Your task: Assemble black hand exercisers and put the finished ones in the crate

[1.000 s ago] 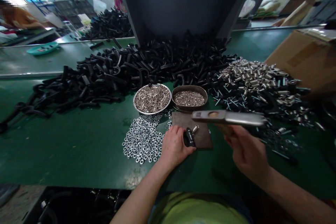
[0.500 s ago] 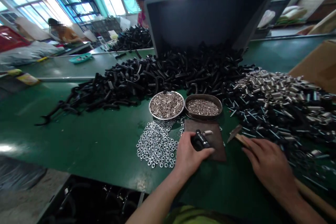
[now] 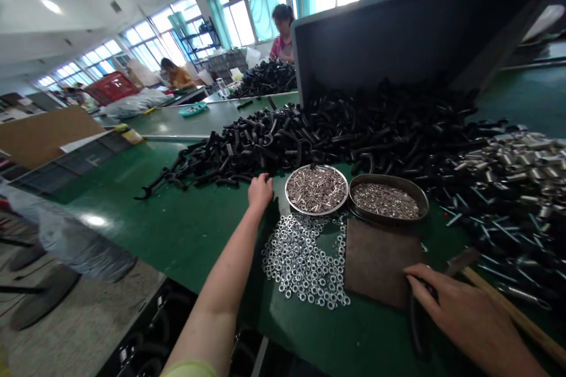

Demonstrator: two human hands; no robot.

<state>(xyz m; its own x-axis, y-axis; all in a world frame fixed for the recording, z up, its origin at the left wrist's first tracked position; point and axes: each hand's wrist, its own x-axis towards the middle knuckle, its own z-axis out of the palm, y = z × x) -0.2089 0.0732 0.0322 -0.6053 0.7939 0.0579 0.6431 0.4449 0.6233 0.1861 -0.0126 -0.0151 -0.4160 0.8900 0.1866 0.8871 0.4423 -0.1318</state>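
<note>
My left hand is stretched out to the front edge of a heap of black curved plastic parts. Its fingers are bent and slightly apart, and nothing shows in them. My right hand is closed on a black curved part, which hangs down below the fingers at the edge of a brown square pad. Beside that hand lies a hammer with a metal head and a wooden handle. Loose metal nuts are spread left of the pad.
A round dish of small metal pins and an oval tin of small metal pieces stand behind the pad. Metal sleeves and black parts with bolts cover the right side. A large grey bin lies tipped behind the heap. Two people sit farther back.
My left hand has left the black part on the pad and reached left and forward to the heap. My right hand has let go of the hammer and now holds a black curved part. The view has turned left.
</note>
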